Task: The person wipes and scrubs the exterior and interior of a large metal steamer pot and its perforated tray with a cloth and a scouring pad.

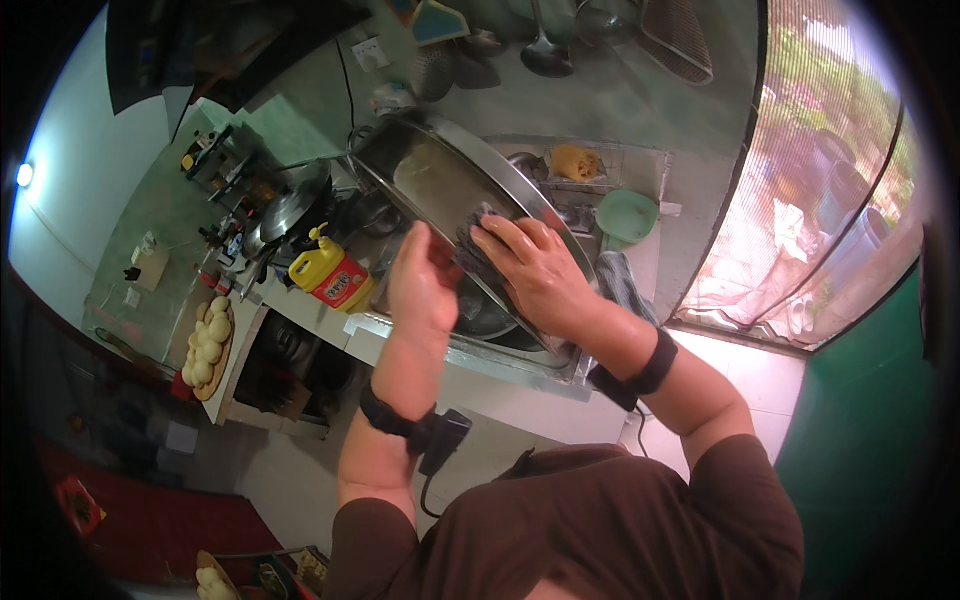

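Observation:
A large round stainless-steel pan [442, 184] is tilted on edge over the sink [559, 369], its inside wet. My left hand [424, 281] grips the pan's near rim, the fingers partly hidden behind it. With my right hand [536, 270] I press a dark grey cloth [474, 244] against the same rim, just right of my left hand. Both hands look wet. Under the pan, a dark bowl-shaped vessel [484, 319] shows in the sink, mostly covered.
Left of the sink stands a yellow pump bottle [330, 274]. A grey striped cloth [626, 285] hangs over the sink's right side. Behind it are a green plastic basin [627, 216] and a wire rack [589, 176] with a loofah. Dough buns [210, 341] fill a board further left.

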`<state>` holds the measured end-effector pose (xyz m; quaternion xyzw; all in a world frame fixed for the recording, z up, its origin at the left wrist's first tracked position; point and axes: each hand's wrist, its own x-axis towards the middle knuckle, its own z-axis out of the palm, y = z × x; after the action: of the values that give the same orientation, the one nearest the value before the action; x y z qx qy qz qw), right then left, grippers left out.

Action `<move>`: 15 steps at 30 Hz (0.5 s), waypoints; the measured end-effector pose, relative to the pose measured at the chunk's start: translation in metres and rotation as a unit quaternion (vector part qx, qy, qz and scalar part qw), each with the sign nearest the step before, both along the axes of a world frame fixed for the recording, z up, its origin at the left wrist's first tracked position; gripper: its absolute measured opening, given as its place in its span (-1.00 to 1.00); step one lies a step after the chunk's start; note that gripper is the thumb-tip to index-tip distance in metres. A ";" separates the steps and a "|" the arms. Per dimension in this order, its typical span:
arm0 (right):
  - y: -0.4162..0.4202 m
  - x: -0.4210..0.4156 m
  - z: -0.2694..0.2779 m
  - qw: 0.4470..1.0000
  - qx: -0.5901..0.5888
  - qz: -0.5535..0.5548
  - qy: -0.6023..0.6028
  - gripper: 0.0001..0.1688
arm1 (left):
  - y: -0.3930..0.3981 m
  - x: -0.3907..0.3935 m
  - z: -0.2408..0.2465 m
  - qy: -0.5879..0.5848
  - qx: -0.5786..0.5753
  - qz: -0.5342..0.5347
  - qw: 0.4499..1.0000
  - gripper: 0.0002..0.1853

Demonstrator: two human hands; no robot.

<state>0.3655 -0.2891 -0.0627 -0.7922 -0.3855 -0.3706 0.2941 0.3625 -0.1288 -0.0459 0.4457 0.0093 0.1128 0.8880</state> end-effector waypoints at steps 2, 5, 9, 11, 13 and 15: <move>0.008 0.014 0.019 0.999 -0.036 -0.019 -0.031 -0.44 | -0.013 -0.005 0.003 0.002 0.005 -0.029 1.000 -0.72; 0.028 0.037 0.043 0.995 -0.065 -0.050 -0.054 -0.51 | -0.012 -0.010 0.003 0.011 0.007 -0.051 0.999 -0.68; 0.036 0.044 0.041 0.997 -0.043 -0.050 -0.045 -0.50 | -0.013 -0.020 -0.018 0.062 0.024 -0.109 0.992 -0.67; 0.039 0.042 0.034 0.999 -0.017 -0.038 -0.029 -0.47 | -0.027 -0.033 -0.028 0.051 0.091 -0.102 0.989 -0.66; 0.045 0.052 0.049 0.997 -0.064 -0.051 0.001 -0.51 | -0.026 -0.033 -0.033 0.019 0.093 -0.112 0.989 -0.69; 0.055 0.072 0.067 0.992 -0.103 -0.076 0.014 -0.52 | -0.031 -0.034 -0.033 0.021 0.095 -0.089 0.991 -0.71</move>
<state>0.4371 -0.2340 0.0048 -0.8502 -0.3566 -0.3392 0.1869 0.3283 -0.1599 -0.0786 0.5290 -0.0221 0.0243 0.8480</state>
